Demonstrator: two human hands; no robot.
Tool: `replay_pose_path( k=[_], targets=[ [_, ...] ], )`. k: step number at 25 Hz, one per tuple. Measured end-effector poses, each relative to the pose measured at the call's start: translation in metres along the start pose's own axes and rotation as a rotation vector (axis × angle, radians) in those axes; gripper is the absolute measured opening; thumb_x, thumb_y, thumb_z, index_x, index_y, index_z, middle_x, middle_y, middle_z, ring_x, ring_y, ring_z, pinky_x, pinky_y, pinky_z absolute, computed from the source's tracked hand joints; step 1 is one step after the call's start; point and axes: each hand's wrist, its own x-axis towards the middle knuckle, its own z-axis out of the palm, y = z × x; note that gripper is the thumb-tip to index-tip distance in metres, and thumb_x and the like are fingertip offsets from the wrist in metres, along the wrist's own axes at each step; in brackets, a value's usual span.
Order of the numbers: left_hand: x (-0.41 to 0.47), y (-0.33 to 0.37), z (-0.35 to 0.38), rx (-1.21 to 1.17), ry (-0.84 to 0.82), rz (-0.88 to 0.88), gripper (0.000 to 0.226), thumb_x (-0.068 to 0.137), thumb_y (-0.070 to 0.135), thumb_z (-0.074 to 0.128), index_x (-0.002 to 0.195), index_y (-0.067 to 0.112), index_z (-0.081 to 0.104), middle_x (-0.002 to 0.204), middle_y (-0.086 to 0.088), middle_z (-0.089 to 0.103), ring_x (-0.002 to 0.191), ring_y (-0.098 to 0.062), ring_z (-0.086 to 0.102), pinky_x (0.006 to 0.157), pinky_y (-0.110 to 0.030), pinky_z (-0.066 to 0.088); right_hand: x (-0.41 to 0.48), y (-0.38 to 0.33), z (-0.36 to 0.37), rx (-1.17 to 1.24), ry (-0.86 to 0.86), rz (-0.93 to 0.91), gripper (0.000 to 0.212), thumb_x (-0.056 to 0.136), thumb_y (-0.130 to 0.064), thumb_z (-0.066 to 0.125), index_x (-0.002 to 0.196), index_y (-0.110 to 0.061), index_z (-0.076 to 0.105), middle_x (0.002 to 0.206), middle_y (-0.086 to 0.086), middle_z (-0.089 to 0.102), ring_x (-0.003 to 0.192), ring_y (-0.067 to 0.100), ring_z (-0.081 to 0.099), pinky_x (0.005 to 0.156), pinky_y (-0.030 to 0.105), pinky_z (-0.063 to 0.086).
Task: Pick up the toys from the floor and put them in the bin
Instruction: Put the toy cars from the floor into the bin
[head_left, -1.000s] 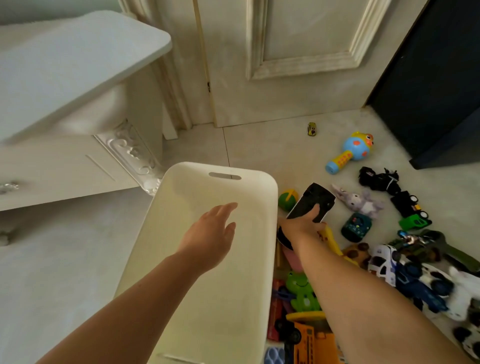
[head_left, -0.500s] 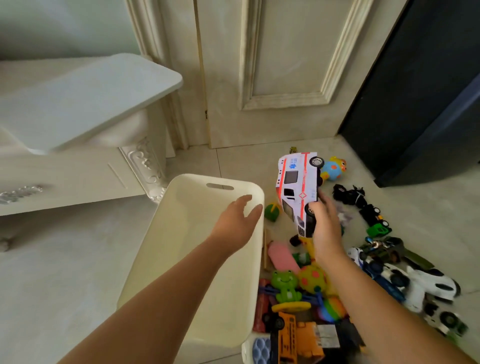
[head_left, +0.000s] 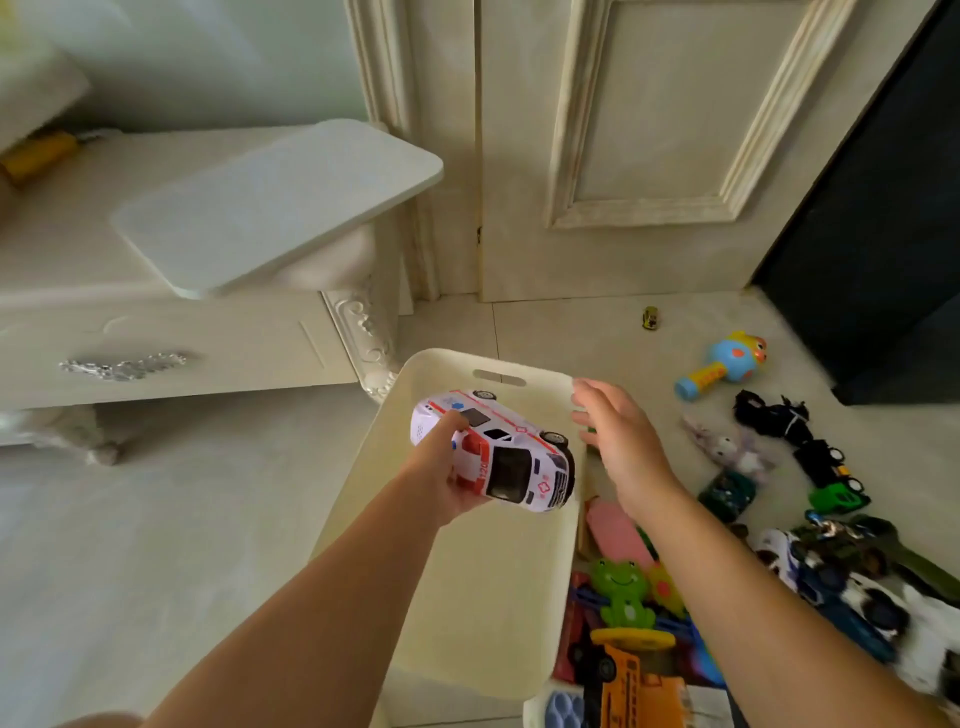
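Fingers (head_left: 453, 422) of my left hand (head_left: 439, 480) wrap the toy ambulance (head_left: 511, 460), held above the bin (head_left: 488, 597), long axis slanting toward the right rim (windscreen facing me). My right hand (head_left: 621, 444) hovers slack beside it, holding nothing; the bin's floor lies straight below the toy.

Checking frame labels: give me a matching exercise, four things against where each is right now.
Things:
1. toy ambulance
2. green frog toy
3. small yellow car
4. right hand

Places:
a. on the floor by the door
b. in the left hand, over the bin
c. in the toy pile right of the bin
d. open, near the bin's right rim

Pairs: 1-b; 2-c; 3-a; 4-d
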Motion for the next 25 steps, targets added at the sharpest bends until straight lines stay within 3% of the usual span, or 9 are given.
replay_pose_path(
  k=[5,10,12,15,17,20,22,23,25],
  targets=[
    [0.054,-0.012,0.005,0.006,0.203,-0.080,0.033,0.082,0.020,0.068,0.110,0.011,0.055,0.099,-0.017,0.064,0.087,-0.033,0.064,0.063,-0.048,0.057,0.026,0.026,-0.009,0.073,0.222,-0.019,0.021,0.094,-0.024,0.052,0.112,-0.021,0.062,0.109,-0.001,0.067,0.104,0.016,0.064,0.093,0.038,0.052],
    [0.128,-0.033,0.002,0.003,0.373,-0.103,0.041,0.066,0.027,0.073,0.103,0.017,0.059,0.099,-0.012,0.068,0.090,-0.032,0.067,0.080,-0.058,0.055,0.050,0.065,-0.021,0.090,0.348,0.067,0.021,0.094,-0.020,0.052,0.111,-0.018,0.062,0.108,0.002,0.067,0.101,0.018,0.064,0.096,0.042,0.051],
    [0.146,-0.038,0.007,0.001,0.434,-0.080,0.035,0.066,0.029,0.074,0.097,0.018,0.059,0.093,-0.009,0.067,0.085,-0.029,0.067,0.082,-0.053,0.057,0.058,0.076,-0.024,0.072,0.354,0.089,0.022,0.093,-0.022,0.052,0.113,-0.018,0.061,0.110,-0.001,0.065,0.106,0.018,0.062,0.097,0.044,0.050],
    [0.182,-0.045,0.006,-0.003,0.438,-0.045,0.063,0.058,0.037,0.078,0.114,0.021,0.056,0.098,-0.002,0.067,0.084,-0.023,0.065,0.080,-0.041,0.057,0.068,0.088,-0.028,0.050,0.354,0.120,0.024,0.093,-0.025,0.051,0.115,-0.019,0.059,0.110,-0.004,0.062,0.108,0.018,0.061,0.098,0.045,0.049],
    [0.178,-0.041,0.014,-0.039,0.430,-0.035,0.074,0.062,0.044,0.079,0.124,0.016,0.050,0.105,-0.002,0.063,0.090,-0.025,0.064,0.077,-0.042,0.058,0.073,0.093,-0.031,0.047,0.357,0.147,0.023,0.093,-0.027,0.052,0.114,-0.020,0.058,0.112,-0.003,0.062,0.107,0.018,0.061,0.098,0.046,0.049],
    [0.147,-0.031,0.033,-0.082,0.461,-0.017,0.051,0.083,0.033,0.073,0.122,0.014,0.045,0.109,-0.007,0.062,0.103,-0.027,0.062,0.092,-0.049,0.054,0.075,0.096,-0.038,0.040,0.354,0.208,0.021,0.092,-0.030,0.052,0.110,-0.024,0.057,0.113,-0.002,0.063,0.107,0.019,0.061,0.097,0.046,0.049],
    [0.134,-0.028,0.037,-0.060,0.441,-0.031,0.029,0.092,0.025,0.063,0.113,0.015,0.046,0.099,-0.007,0.063,0.096,-0.024,0.062,0.096,-0.046,0.052,0.074,0.096,-0.043,0.044,0.346,0.234,0.017,0.092,-0.028,0.051,0.108,-0.024,0.057,0.112,-0.001,0.063,0.107,0.019,0.060,0.098,0.046,0.049],
    [0.127,-0.026,0.037,-0.015,0.428,-0.030,0.020,0.095,0.022,0.057,0.108,0.015,0.045,0.090,-0.005,0.060,0.089,-0.022,0.060,0.095,-0.042,0.052,0.071,0.094,-0.047,0.054,0.339,0.232,0.014,0.092,-0.027,0.051,0.104,-0.024,0.057,0.108,-0.002,0.063,0.107,0.020,0.061,0.098,0.046,0.049],
    [0.110,-0.020,0.043,0.123,0.393,0.025,0.011,0.096,0.019,0.050,0.104,0.014,0.043,0.077,0.000,0.047,0.071,-0.016,0.050,0.077,-0.034,0.049,0.065,0.087,-0.054,0.054,0.314,0.221,0.007,0.093,-0.024,0.049,0.094,-0.026,0.056,0.096,-0.006,0.062,0.103,0.023,0.062,0.096,0.046,0.050]
  ],
)
